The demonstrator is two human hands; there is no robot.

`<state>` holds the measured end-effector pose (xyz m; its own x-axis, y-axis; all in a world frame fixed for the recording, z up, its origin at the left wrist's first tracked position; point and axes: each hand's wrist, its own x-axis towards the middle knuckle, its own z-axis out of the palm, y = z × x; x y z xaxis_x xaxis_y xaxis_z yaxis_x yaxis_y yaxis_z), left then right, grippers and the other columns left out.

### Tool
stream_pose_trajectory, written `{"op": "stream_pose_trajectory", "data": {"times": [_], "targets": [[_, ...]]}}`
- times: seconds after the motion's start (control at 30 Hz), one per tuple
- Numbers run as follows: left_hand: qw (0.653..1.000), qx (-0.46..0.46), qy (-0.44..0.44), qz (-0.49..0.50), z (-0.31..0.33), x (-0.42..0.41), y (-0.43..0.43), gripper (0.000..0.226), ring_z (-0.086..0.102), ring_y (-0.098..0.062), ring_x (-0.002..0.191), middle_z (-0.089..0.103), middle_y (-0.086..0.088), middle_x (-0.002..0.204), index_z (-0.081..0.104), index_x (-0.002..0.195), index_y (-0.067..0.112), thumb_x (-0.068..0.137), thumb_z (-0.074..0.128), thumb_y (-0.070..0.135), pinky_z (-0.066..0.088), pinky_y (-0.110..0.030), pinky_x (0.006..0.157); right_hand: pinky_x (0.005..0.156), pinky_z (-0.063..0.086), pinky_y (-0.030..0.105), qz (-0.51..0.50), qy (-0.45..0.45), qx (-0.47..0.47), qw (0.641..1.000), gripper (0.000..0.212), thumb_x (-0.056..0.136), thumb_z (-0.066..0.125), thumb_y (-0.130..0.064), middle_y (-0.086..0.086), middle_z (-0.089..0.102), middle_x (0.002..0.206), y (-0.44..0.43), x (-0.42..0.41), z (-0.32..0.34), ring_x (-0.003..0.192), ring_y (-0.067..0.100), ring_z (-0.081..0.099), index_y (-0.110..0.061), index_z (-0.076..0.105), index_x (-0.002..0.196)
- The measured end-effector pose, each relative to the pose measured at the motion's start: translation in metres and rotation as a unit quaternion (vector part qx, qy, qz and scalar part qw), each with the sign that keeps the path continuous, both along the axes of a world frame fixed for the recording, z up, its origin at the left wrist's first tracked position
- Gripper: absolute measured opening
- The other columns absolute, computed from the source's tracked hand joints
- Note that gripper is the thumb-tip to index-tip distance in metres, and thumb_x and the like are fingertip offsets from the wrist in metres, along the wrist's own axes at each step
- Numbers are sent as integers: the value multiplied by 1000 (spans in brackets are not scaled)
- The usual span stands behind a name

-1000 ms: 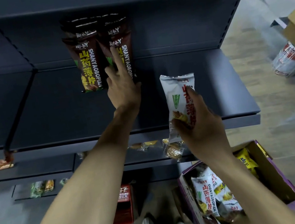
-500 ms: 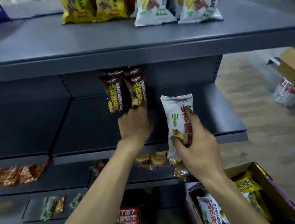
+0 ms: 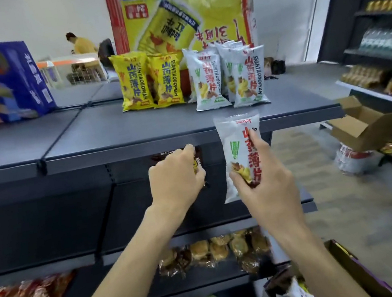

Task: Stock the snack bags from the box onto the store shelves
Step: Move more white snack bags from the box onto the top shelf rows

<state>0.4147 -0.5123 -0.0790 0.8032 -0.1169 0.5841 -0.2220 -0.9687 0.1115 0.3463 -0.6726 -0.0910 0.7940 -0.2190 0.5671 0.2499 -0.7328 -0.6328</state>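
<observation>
Two bags are in my hands: my right hand (image 3: 266, 188) has its fingers curled round a white bag (image 3: 238, 149), upright just below the top shelf's (image 3: 109, 131) near edge. My left hand (image 3: 176, 175) curls its fingers on a brown bag (image 3: 197, 165) under that shelf. The box (image 3: 352, 265) sits near right.

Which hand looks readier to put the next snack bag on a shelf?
The right hand: it holds a white bag just below the matching white bags on the top shelf. The left hand is busy gripping a dark bag.
</observation>
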Motion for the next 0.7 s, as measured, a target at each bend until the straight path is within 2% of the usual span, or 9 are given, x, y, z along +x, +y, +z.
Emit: {"op": "stream_pose_trajectory", "data": {"times": [0.2, 0.33, 0.5, 0.7], "targets": [[999, -3, -41, -10, 60, 13, 5, 23, 65, -26, 81, 66, 5, 87, 55, 103, 22, 90, 54, 40, 43, -33, 65, 80, 56, 45, -35, -28, -55, 997, 75, 89, 67, -39, 2, 61, 118, 0, 43, 69, 103, 24, 61, -37, 23, 149], [998, -1, -59, -7, 89, 28, 2, 24, 65, -27, 80, 66, 3, 83, 56, 103, 21, 89, 58, 41, 50, -36, 66, 79, 53, 44, -44, -42, -78, 995, 73, 90, 65, -39, 4, 60, 117, -3, 79, 98, 101, 26, 61, -33, 23, 150], [997, -2, -78, -3, 113, 50, -9, 22, 63, -26, 76, 65, 3, 78, 57, 99, 20, 87, 58, 38, 52, -37, 66, 72, 47, 40, -57, -48, -116, 990, 70, 94, 59, -42, 10, 56, 118, -10, 132, 121, 99, 29, 60, -32, 19, 151], [998, 13, -61, 3, 116, 70, -23, 27, 64, -26, 78, 66, 3, 80, 59, 108, 24, 86, 58, 40, 53, -38, 68, 82, 49, 43, -59, -6, -142, 988, 59, 97, 55, -35, 19, 46, 127, -11, 199, 116, 113, 35, 51, -25, 24, 147]]}}
